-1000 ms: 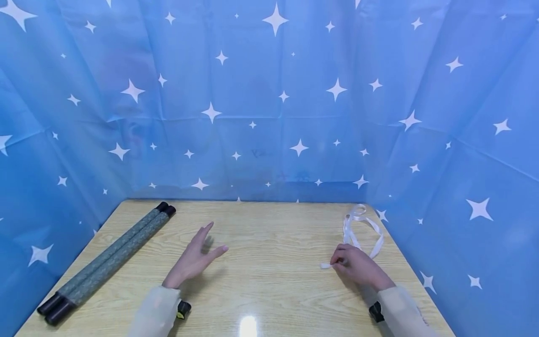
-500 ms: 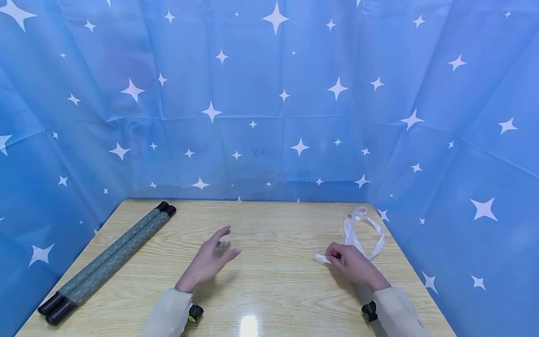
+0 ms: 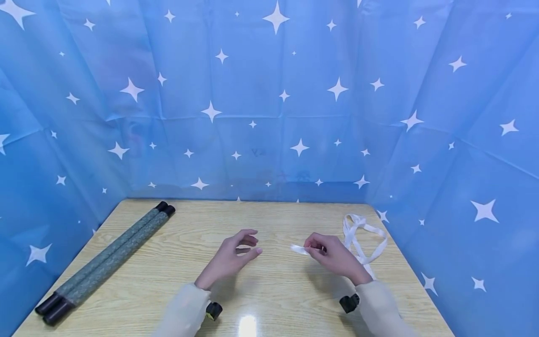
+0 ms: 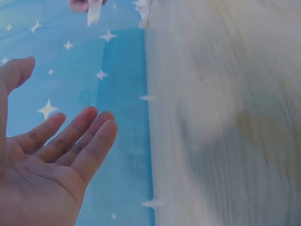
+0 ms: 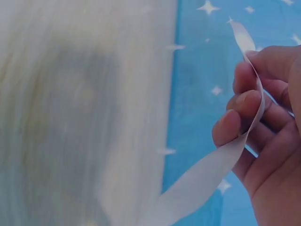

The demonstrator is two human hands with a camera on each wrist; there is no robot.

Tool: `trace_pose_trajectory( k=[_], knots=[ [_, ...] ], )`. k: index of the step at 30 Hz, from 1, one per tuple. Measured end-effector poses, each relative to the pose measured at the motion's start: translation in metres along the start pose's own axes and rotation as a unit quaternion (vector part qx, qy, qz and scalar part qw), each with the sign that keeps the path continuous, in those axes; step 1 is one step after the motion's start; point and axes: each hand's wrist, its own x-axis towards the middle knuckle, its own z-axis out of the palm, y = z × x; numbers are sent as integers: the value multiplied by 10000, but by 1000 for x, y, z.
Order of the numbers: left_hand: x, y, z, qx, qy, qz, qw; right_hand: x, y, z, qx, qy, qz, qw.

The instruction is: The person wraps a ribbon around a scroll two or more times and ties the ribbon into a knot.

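A white ribbon (image 3: 300, 249) is pinched near its end by my right hand (image 3: 334, 255), between thumb and index finger. In the right wrist view the ribbon (image 5: 202, 181) runs down past the curled fingers, and a short tip sticks out beyond the thumb. The rest of it lies looped on the table at the right. My left hand (image 3: 231, 257) hovers over the middle of the table, fingers loosely bent and thumb apart, facing the ribbon's tip. Nothing is in the left palm (image 4: 42, 183) in the left wrist view.
Two long grey-green rolls (image 3: 111, 260) with black ends lie side by side, slanting along the left of the wooden table (image 3: 269, 299). A blue curtain (image 3: 252, 93) with white stars encloses the back and both sides.
My right hand has moved left, drawing the ribbon's end along and shifting its loops. My left hand has come right toward it, its fingers bending more.
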Motion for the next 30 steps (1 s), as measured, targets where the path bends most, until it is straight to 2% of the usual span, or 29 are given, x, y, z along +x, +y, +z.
trace_pose_trajectory(
  k=[5, 12, 16, 22, 30],
  knots=[
    [7, 10, 14, -168, -220, 45, 9996, 11, -16, 6, 291, -101, -54, 9995],
    [13, 20, 29, -151, -427, 77, 9989, 22, -37, 13, 606, -344, -309, 9971],
    [15, 21, 35, -516, -550, 35, 9971, 23, -43, 16, 695, -450, -375, 9959],
    [17, 20, 42, -884, -356, 139, 9954, 23, -45, 21, 784, -536, -432, 9945],
    [14, 24, 42, -951, -158, 159, 9952, 23, -45, 21, 679, -745, -210, 9947]
  ],
)
